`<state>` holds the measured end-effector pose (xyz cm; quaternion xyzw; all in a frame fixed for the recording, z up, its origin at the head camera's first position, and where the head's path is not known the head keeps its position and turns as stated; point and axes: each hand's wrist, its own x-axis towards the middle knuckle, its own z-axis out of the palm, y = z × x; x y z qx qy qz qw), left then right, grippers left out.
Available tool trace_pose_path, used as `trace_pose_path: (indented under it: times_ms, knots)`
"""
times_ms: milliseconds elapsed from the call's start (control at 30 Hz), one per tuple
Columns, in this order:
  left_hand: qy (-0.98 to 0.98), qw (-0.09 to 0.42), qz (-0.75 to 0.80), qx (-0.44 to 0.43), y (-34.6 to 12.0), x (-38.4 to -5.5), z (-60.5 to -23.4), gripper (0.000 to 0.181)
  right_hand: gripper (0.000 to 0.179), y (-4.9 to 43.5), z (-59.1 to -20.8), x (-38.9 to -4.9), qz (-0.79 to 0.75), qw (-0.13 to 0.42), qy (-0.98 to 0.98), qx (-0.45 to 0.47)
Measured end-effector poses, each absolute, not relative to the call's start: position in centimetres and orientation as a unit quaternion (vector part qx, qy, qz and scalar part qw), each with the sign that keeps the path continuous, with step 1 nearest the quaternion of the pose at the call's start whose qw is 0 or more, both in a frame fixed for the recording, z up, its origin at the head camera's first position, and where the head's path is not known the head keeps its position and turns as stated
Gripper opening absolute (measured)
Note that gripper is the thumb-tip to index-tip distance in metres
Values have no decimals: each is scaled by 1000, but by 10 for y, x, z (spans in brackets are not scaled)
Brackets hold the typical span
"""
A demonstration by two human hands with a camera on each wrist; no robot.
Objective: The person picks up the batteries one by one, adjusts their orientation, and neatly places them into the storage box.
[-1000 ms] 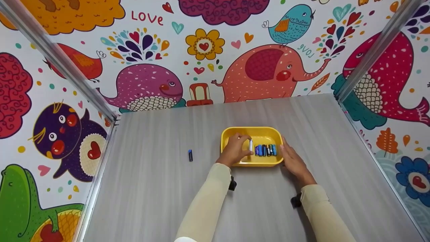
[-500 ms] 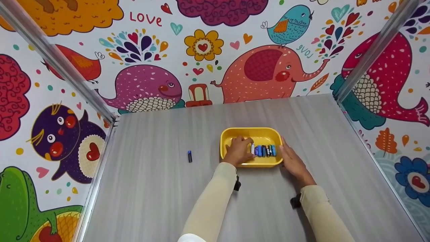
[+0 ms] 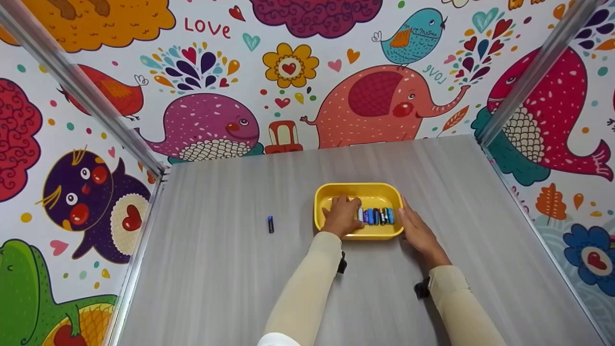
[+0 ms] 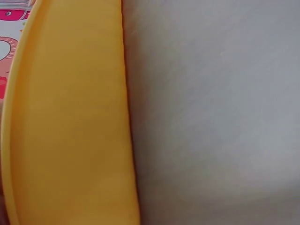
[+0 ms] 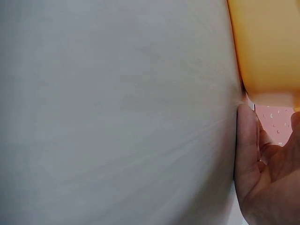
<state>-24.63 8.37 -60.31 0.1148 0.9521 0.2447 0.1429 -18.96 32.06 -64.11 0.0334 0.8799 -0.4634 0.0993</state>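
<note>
A yellow tray [image 3: 358,235] stands on the table, with several small cylinders that look like batteries [image 3: 376,216] lined up side by side in its right half. My left hand [image 3: 342,215] reaches into the tray and pinches the white battery [image 3: 361,215] at the row's left end, thumb at its near end and a finger at its far end. Along the tray's right wall lies my right hand [image 3: 419,231], its fingers straight against the outside; the right wrist view also has this hand low beside the tray. The left wrist view has only the tray's outer wall [image 4: 75,117] large.
A dark battery with a blue end [image 3: 270,224] lies alone on the grey table [image 3: 216,269], left of the tray. Walls printed with cartoon animals [image 3: 206,125] and metal corner posts enclose the table at the back and sides.
My left hand has lowered the white battery and moved it right, up against the row's left end. The right hand keeps its place at the tray's side.
</note>
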Motion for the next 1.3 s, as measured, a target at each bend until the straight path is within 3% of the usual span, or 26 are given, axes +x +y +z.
trace_pose_path:
  times_ms: [533,1300]
  knots:
    - [960,126,217,125,87,-245,-605,48,65,320,-641,-190,-473,105,874,39]
    - [945,144,276,103,80,-246,-603,63,72,321,-639,-188,-458,115,880,51]
